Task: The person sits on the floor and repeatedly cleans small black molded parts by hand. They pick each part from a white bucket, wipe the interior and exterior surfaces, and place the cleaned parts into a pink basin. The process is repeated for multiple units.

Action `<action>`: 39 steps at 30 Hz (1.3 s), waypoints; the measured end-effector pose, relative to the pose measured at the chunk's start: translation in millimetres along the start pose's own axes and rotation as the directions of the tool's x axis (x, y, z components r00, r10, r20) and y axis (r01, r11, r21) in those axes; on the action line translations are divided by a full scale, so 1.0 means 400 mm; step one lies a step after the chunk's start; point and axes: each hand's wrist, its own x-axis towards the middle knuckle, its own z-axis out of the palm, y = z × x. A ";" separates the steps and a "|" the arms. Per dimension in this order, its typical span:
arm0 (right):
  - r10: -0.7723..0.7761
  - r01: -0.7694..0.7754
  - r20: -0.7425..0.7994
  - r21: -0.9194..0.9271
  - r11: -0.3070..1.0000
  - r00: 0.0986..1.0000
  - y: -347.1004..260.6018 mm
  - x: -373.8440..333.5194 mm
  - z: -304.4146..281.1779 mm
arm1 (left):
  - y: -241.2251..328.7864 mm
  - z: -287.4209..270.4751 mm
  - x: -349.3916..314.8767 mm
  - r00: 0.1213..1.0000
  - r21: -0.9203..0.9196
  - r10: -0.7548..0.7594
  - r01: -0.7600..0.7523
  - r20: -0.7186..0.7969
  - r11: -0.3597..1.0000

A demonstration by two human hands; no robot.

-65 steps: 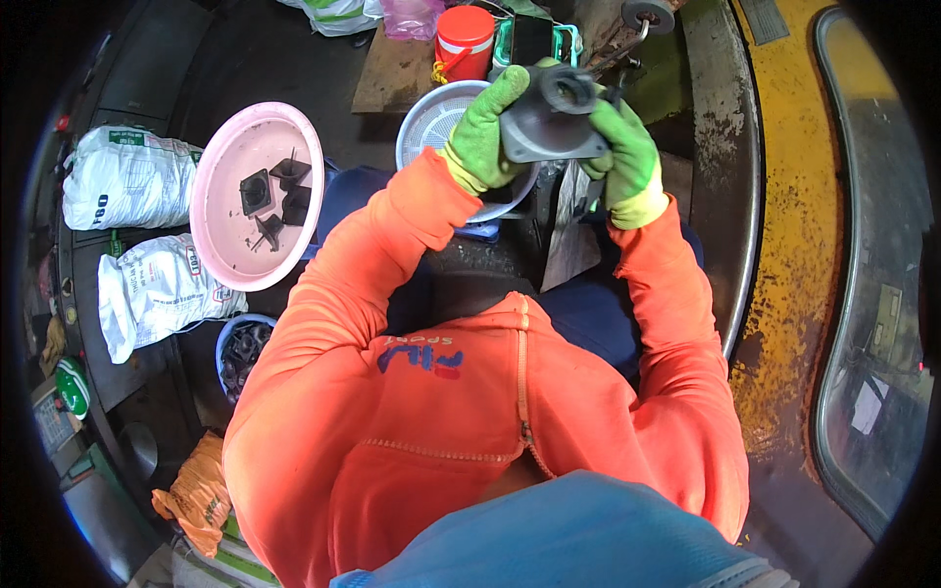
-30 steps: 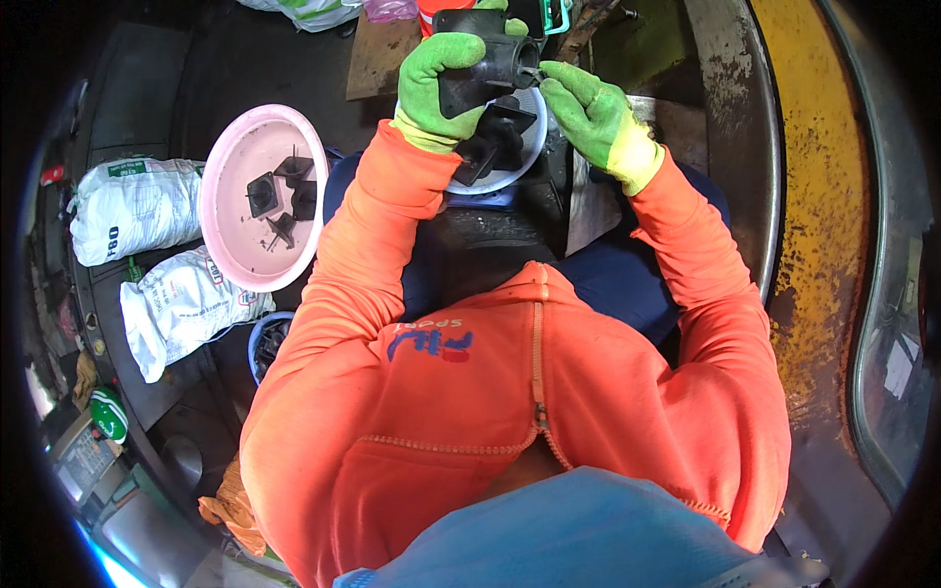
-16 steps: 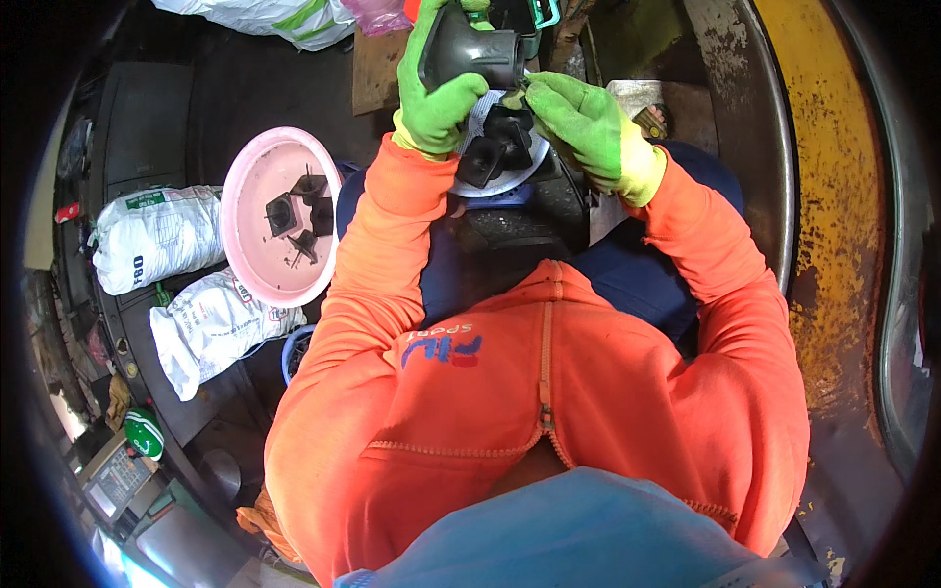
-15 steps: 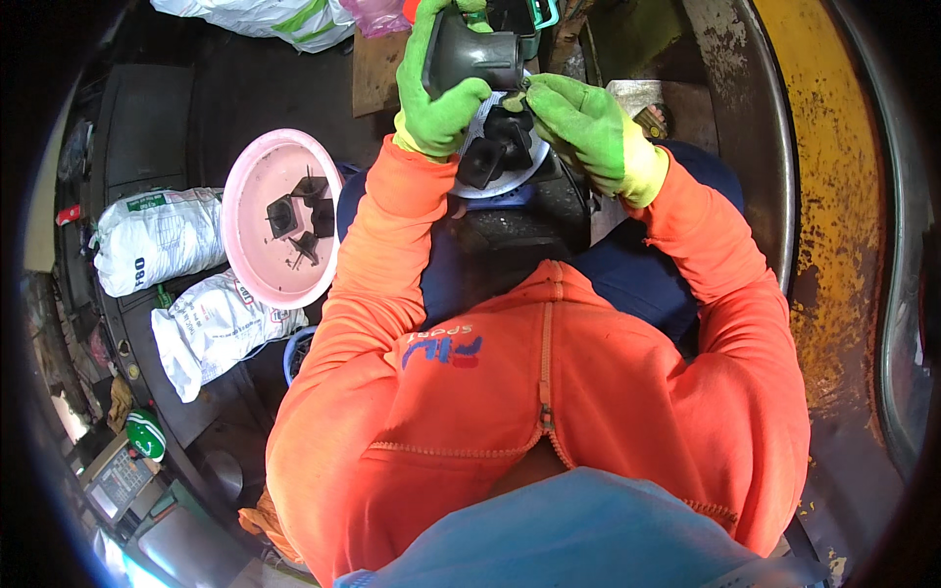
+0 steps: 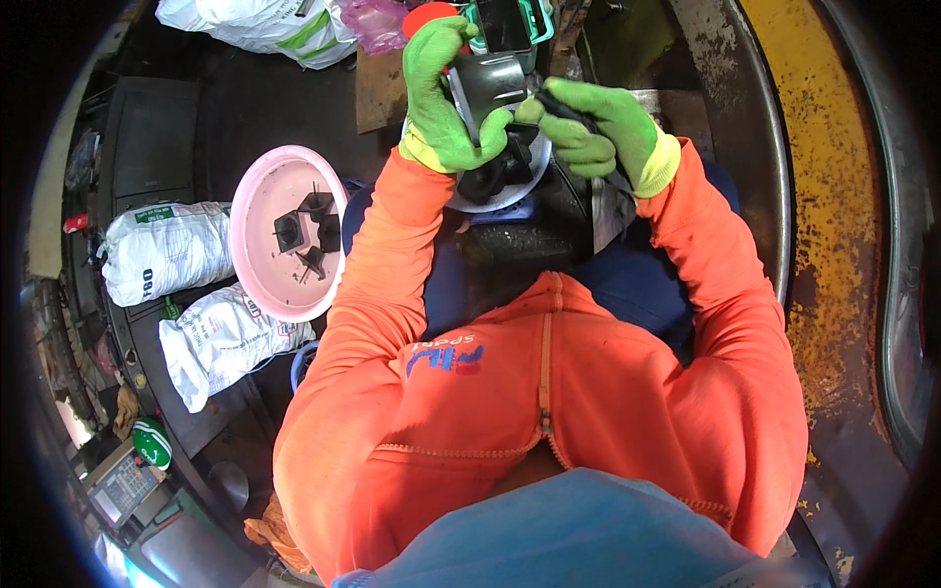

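— Where is the dark grey moulded part [image 5: 487, 86] right now?

— Up at the far side, over the white round bowl [image 5: 518, 186], held in the left hand in a green glove [image 5: 438, 98]. Those fingers are curled tight round its left edge, thumb pressed on the near side.

— And the other hand?

— The right hand in a green glove [image 5: 596, 127] sits just to the right of the part, fingers closed on a thin dark tool [image 5: 580, 122]. The tool's long axis runs from near right to far left, its tip touching the part's right edge.

— Which hand is nearer the part?

— The left grips it; the right reaches it only through the tool. More dark pieces lie in the pink round basin [image 5: 267, 211] to the left.
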 end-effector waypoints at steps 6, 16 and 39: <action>-0.350 0.214 -0.227 -0.467 0.858 0.909 -0.005 0.012 0.008 | 0.046 0.041 0.001 0.997 -0.275 -0.028 0.045 0.066 0.960; -0.581 0.266 0.442 -0.892 -0.366 0.683 -0.050 0.030 -0.075 | 0.077 0.067 -0.042 0.321 -0.703 -0.666 0.558 0.673 -0.441; -0.682 0.195 0.306 -0.952 -0.237 0.665 0.030 0.063 -0.043 | 0.063 -0.019 -0.008 0.543 -0.933 -0.765 0.281 0.347 -0.224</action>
